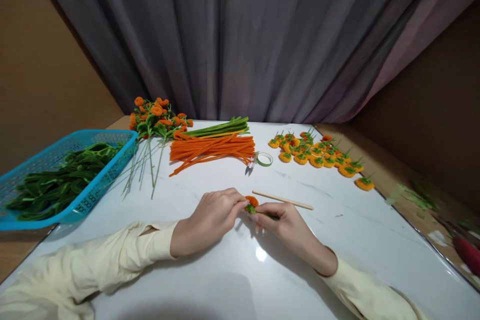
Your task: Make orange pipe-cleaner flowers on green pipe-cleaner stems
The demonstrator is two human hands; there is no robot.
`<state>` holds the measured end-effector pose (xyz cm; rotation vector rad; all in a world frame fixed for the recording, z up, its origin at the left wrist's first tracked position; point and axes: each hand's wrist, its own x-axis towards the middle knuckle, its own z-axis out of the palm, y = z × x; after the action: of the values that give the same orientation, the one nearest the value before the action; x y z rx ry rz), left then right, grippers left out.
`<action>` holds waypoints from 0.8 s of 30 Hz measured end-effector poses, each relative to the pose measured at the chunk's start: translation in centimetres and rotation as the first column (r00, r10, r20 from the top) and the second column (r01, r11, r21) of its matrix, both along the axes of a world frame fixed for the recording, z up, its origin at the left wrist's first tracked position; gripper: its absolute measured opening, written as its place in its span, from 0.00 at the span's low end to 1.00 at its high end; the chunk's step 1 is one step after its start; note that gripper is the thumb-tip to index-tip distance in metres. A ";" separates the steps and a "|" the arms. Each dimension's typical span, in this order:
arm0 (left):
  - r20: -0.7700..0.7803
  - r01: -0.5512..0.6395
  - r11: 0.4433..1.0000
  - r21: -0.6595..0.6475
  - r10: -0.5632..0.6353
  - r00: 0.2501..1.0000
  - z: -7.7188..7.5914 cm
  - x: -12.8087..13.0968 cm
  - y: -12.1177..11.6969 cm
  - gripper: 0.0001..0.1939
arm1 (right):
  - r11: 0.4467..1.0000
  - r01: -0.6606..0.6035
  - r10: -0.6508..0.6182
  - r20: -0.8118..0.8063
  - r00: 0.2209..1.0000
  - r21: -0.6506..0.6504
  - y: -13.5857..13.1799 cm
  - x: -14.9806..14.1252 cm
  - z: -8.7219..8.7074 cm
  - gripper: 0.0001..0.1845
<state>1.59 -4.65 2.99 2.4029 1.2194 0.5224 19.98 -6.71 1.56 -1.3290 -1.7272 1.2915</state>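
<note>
Between my two hands is a small orange pipe-cleaner flower (252, 201) with a green base. My left hand (213, 220) comes from the left, its thumb and fingertips pinched at the flower's left edge. From the right, my right hand (287, 222) is closed on the green part, and a bit of green shows along its fingers. The flower is held just above the white table (210, 280). Right behind my right hand lies a thin wooden stick (283, 199). The fingers partly hide the flower's underside.
A blue basket (98, 180) of green leaves stands left. Finished orange flowers (155, 110) lie back left, near orange pipe cleaners (213, 147) and green ones (225, 127). Scissors (250, 165) and a tape roll (264, 159) lie mid-table. Several yellow-orange flower heads (317, 161) are back right.
</note>
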 end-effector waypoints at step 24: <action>0.101 0.039 0.926 0.374 -0.082 0.992 -2.6 0.7 -1.0 0.08 | 0.917 -0.084 -0.067 -0.360 0.931 -0.389 0.7 0.1 -0.1 0.08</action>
<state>2.30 -5.64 0.35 2.6642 1.0694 0.9327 20.05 -6.03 1.45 -1.1876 -1.2526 1.8381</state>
